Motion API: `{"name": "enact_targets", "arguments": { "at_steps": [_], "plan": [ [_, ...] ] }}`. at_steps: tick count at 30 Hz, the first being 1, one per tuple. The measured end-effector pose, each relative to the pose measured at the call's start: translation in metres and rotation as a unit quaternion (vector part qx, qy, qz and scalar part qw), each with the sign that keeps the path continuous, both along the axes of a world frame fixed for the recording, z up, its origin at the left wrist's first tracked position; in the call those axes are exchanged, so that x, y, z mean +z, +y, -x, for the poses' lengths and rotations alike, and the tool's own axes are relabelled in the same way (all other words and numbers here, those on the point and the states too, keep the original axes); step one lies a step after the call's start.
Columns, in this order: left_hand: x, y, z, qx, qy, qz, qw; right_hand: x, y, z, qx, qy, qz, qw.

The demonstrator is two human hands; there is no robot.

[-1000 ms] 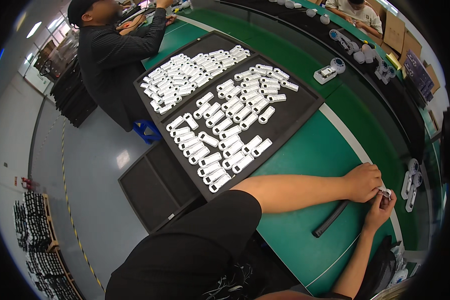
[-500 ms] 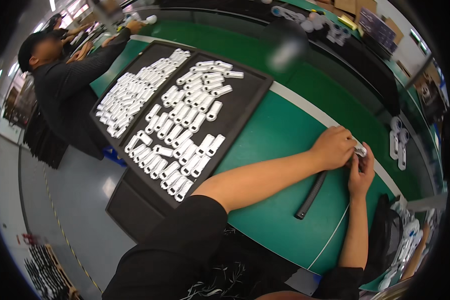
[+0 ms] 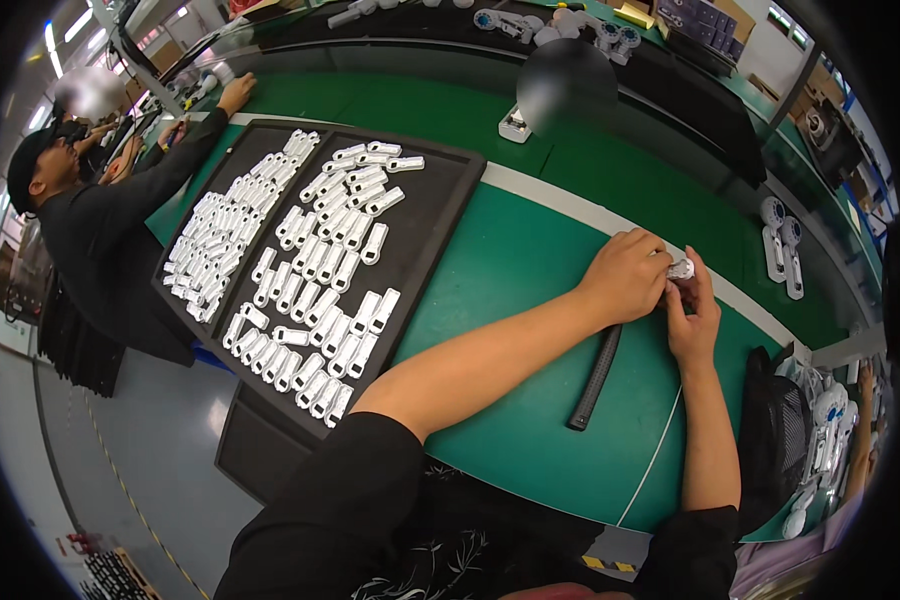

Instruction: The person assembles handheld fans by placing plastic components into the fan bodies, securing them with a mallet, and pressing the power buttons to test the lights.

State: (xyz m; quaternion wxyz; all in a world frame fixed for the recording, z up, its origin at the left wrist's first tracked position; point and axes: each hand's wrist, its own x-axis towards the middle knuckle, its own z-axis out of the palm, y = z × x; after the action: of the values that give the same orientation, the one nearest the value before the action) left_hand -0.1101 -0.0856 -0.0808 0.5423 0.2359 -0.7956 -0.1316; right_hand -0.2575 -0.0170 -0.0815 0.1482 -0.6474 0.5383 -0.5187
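Note:
Both my hands meet over the right part of the green bench, close to its far pale edge. Between them is a small white plastic part (image 3: 681,269), mostly covered by fingers. My left hand (image 3: 625,277) is closed around it from the left, fingers curled. On the other side, my right hand (image 3: 694,312) pinches it between thumb and fingers. A black textured handle-like bar (image 3: 595,385) lies on the bench below my left hand, its upper end hidden behind that hand.
A black two-section tray (image 3: 425,210) holds many white casings (image 3: 315,255) at left. A co-worker (image 3: 100,220) reaches over the bench beyond it. White twin-arm pieces (image 3: 782,250) lie on the green belt (image 3: 660,200). At right sit a black mesh bag (image 3: 775,430) and more white parts (image 3: 828,430).
The whole view has shifted, so the tray and bench sit further left. My hands stay together on the white part, whose end shows more plainly now. A white piece on the belt has come into sight.

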Motion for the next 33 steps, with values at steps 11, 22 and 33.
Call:
{"name": "enact_targets", "arguments": {
  "at_steps": [11, 22, 33],
  "plan": [
    [0.001, 0.001, -0.002, -0.018, 0.004, -0.01, 1.0, 0.005, 0.004, -0.004, 0.008, -0.027, -0.018, 0.999],
    [0.0, -0.002, -0.004, -0.028, 0.025, -0.014, 0.999, 0.006, 0.001, -0.001, -0.024, 0.046, 0.011, 0.999],
    [-0.005, -0.005, 0.0, -0.077, 0.008, 0.035, 0.996, -0.015, -0.004, 0.006, -0.06, -0.063, 0.019, 0.996]
  ]
}}
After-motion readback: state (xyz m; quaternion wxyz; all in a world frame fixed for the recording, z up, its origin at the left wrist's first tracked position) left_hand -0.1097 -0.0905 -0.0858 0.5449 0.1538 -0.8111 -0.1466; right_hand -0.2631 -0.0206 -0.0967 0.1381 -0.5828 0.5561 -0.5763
